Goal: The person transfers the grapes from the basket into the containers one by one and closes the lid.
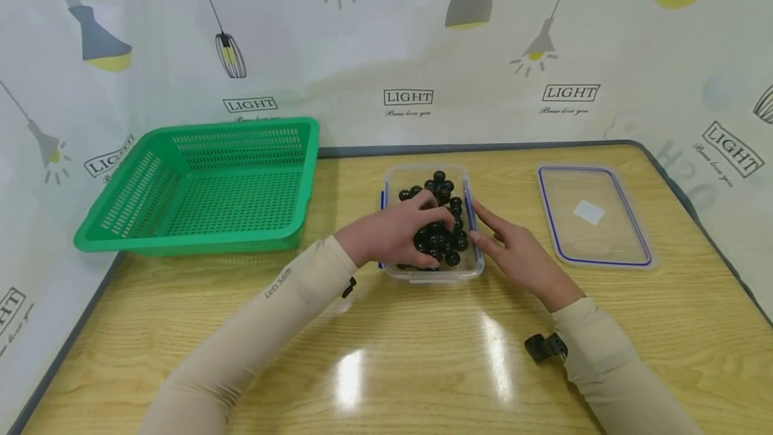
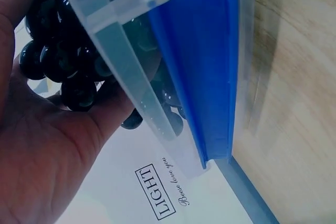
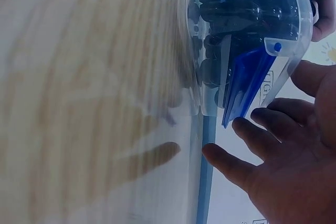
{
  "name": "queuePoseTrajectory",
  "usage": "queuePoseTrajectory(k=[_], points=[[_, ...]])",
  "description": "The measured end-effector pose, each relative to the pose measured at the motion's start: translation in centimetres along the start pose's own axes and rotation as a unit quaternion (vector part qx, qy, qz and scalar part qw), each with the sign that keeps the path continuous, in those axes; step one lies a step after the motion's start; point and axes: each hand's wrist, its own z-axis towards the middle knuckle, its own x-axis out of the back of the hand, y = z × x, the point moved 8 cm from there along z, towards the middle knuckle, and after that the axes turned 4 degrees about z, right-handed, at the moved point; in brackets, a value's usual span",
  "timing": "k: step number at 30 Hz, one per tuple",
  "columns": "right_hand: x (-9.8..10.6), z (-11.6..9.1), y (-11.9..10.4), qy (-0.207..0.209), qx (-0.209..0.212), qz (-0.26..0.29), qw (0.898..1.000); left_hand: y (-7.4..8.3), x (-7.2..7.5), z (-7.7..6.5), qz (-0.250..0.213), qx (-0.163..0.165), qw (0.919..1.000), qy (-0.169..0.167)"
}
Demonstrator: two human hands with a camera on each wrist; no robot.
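Note:
A clear plastic food box (image 1: 447, 276) with blue side latches stands on the table, its top uncovered. Inside lies a bunch of glossy black grapes (image 1: 439, 242), piled up near the rim. My left hand (image 1: 395, 228) reaches over the box's left side and grips the bunch, fingers curled round it; the left wrist view shows grapes (image 2: 63, 59) between thumb and fingers, next to a blue latch (image 2: 202, 72). My right hand (image 1: 522, 259) is at the box's right wall, fingers fairly straight, fingertips right at the rim and the lowered right latch (image 3: 247, 82).
A green plastic basket (image 1: 304, 186) with slotted walls stands at the back left. On the right lies the box's clear lid (image 1: 580, 233) with a blue seal and a white label. Behind the table edge hangs a lamp-patterned backdrop (image 1: 362, 52).

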Motion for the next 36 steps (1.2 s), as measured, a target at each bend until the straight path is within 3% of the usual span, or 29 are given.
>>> queuePoseTrajectory(k=[7, 16, 26, 33, 36], points=[[0.1, 0.0, 0.0, 0.001, -0.011, -0.002, 1.0, 0.0, -0.4, 0.3, -0.001, -0.014, 0.9999, -0.001], [0.3, -0.1, 0.2, 0.002, -0.013, 0.001, 1.0, 0.6, -1.0, 1.0, 0.029, -0.057, 0.998, -0.001], [-0.2, -0.2, 0.4, -0.003, -0.022, 0.006, 1.0, -0.6, -1.7, -0.1, -0.065, -0.026, 0.9973, -0.021], [0.0, 0.0, 0.3, 0.002, -0.011, -0.002, 1.0, -0.2, -0.5, -0.3, -0.062, -0.068, 0.9951, 0.036], [0.1, 0.1, 0.1, 0.004, -0.007, -0.007, 1.0, 0.1, -0.5, 0.0, -0.071, -0.074, 0.9943, 0.03]])
